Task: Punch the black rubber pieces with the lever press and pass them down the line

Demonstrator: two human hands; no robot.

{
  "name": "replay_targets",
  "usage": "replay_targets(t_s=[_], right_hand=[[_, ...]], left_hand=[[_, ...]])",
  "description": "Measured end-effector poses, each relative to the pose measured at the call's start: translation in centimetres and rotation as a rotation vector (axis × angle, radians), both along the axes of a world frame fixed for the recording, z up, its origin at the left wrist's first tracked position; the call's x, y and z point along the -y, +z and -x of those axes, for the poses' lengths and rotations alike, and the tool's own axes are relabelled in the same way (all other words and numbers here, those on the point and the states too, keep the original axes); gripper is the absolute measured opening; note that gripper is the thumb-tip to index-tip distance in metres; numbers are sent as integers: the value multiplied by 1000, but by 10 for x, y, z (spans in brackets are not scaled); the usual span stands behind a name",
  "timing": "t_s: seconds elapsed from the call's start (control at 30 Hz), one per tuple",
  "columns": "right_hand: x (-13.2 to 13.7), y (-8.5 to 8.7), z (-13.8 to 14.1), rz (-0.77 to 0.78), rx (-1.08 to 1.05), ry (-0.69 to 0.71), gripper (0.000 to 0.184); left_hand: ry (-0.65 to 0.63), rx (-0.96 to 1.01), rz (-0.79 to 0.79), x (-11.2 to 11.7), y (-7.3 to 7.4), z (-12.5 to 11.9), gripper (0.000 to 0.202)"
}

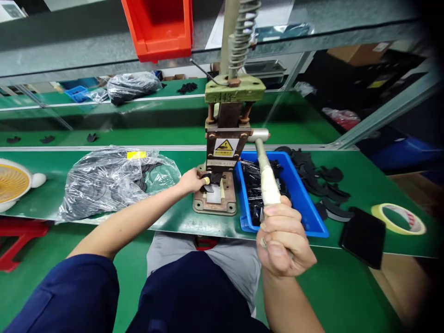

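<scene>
A hand lever press [225, 127] with a green top plate stands on the bench before me. My right hand [285, 238] is wrapped round the tape-covered end of its lever [267, 178], which points down toward me. At the base of the press, my left hand [193, 181] pinches a small black piece [209, 188] under the ram, with yellow tape round one fingertip. A pale metal plate [214, 195] lies on the press base beside the fingers. How far the piece reaches under the ram is hidden.
Right of the press sits a blue bin [301, 203] of black parts. Curved black pieces [310, 173], a tape roll [398, 219] and a dark flat object [364, 237] lie farther right. At left are a plastic bag [104, 185] and a fan [14, 185]. A red bin [163, 48] hangs overhead.
</scene>
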State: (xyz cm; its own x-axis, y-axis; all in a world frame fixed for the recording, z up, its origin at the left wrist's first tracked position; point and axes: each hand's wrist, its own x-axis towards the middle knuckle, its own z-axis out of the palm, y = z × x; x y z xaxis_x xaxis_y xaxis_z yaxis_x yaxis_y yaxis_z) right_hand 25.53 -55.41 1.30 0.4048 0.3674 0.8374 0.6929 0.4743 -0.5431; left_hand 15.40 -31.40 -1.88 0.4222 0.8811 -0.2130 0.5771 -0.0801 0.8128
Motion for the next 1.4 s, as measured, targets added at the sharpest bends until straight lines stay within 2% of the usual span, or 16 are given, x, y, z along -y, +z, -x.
replay_targets(t_s=[0.07, 0.13, 0.23, 0.3, 0.37, 0.43, 0.5, 0.57, 0.67, 0.73, 0.8, 0.93, 1.07, 1.2, 1.4], right_hand=[[-8, 10, 2, -209, -13, -75, 16], [-20, 28, 2, -308, -3, -100, 17], [-38, 69, -5, -385, 48, -107, 31], [-46, 93, -9, -398, 73, -110, 38], [-49, 102, -11, -323, -5, -120, 45], [-51, 89, -8, -116, -192, -133, 50], [-53, 58, -1, 179, -400, -118, 42], [-58, 20, 7, 464, -495, 7, 30], [-70, -26, 20, 744, -649, 244, 30], [-77, -41, 26, 888, -767, 448, 33], [-79, -47, 31, 988, -876, 651, 37], [-71, -49, 38, 1037, -1060, 922, 36], [-60, -54, 49, 1008, -1154, 1023, 40], [-50, -52, 59, 953, -1160, 955, 42], [-38, -47, 72, 815, -1100, 730, 34]], left_hand=[[13, 92, 93, 2, -7, 2, 28], [26, 198, 278, 4, -11, 0, 25], [57, 296, 477, 6, -12, -2, 24], [62, 357, 508, 7, -9, 2, 25], [55, 432, 487, 8, -5, 11, 25], [31, 497, 467, 10, -3, 24, 24], [-9, 543, 468, 12, 0, 39, 25], [-63, 572, 465, 15, 1, 53, 28], [-167, 596, 433, 20, 5, 69, 30], [-254, 592, 401, 23, 7, 77, 28], [-353, 561, 353, 26, 11, 83, 24], [-581, 490, 171, 32, 25, 93, 19], [-806, 487, -25, 36, 44, 98, 16], [-950, 515, -104, 41, 57, 99, 19], [-898, 466, -156, 53, 63, 100, 21]])
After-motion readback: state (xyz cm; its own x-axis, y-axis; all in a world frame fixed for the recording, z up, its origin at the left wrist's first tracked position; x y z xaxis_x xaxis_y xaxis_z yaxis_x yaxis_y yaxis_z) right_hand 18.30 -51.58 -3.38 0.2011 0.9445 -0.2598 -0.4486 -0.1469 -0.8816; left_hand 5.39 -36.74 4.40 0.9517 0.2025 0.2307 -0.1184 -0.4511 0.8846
